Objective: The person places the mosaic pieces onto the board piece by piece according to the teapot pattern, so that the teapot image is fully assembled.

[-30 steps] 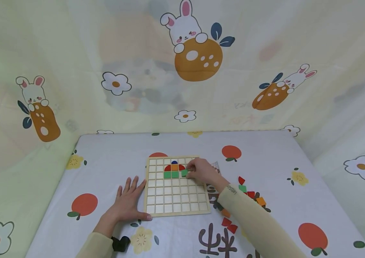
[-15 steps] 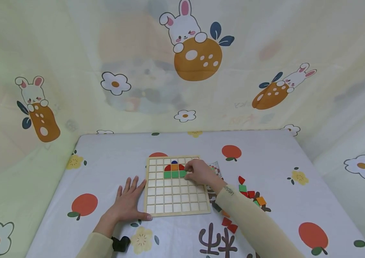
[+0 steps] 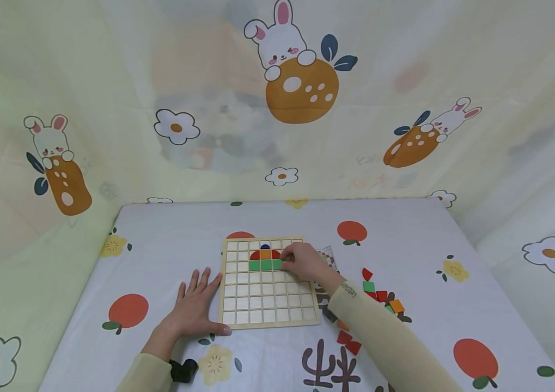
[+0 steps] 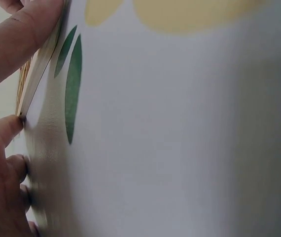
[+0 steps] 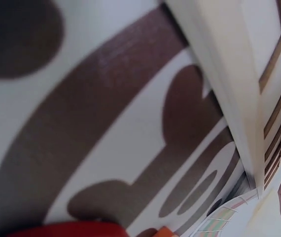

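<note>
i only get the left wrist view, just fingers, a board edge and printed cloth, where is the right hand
Observer: In the head view, the right hand is over the grid board, its fingertips at the right end of a green row; whether it grips a piece there is hidden.
Operator: ok and any pieces lying off the board
Observer: Yes, also from the head view: several lie loose on the cloth to the right of the board, among them a green piece, an orange piece and some red pieces.
</note>
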Demonstrator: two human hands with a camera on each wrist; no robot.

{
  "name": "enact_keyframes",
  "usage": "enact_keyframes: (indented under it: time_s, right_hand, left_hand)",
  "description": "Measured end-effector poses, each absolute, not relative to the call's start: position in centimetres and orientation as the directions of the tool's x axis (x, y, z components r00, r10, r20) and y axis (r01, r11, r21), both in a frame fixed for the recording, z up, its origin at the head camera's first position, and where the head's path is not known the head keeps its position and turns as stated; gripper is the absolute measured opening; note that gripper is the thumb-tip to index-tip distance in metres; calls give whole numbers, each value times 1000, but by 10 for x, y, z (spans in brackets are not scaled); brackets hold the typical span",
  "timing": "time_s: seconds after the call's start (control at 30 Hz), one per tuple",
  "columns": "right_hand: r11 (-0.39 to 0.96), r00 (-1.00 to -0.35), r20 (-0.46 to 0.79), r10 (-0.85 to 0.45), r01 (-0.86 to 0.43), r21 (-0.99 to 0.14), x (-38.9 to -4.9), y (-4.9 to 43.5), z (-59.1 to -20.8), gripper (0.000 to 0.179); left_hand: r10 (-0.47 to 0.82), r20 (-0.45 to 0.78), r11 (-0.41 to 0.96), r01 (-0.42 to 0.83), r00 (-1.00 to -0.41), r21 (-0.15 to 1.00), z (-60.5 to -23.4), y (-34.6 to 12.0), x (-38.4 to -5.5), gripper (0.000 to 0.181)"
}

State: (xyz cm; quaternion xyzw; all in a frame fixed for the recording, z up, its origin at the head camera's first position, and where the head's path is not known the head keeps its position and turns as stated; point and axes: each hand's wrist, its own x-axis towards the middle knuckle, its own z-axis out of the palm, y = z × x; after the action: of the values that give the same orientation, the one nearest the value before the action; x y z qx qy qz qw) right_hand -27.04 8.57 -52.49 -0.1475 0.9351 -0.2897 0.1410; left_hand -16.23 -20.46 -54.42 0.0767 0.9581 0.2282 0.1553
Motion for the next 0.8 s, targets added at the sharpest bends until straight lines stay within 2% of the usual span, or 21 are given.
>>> enact_keyframes:
  time_s: [0.5, 0.8]
  right_hand:
    - [836, -908, -205, -365, -223, -501, -267, 85, -523, 27]
    - [819, -904, -181, -386, -246, -519, -265, 89, -516, 24]
  left_hand:
    - [217, -264, 882, 73, -940, 465, -542, -203, -162, 129]
    - [219, -259, 882, 77, -941, 465, -543, -204, -161, 128]
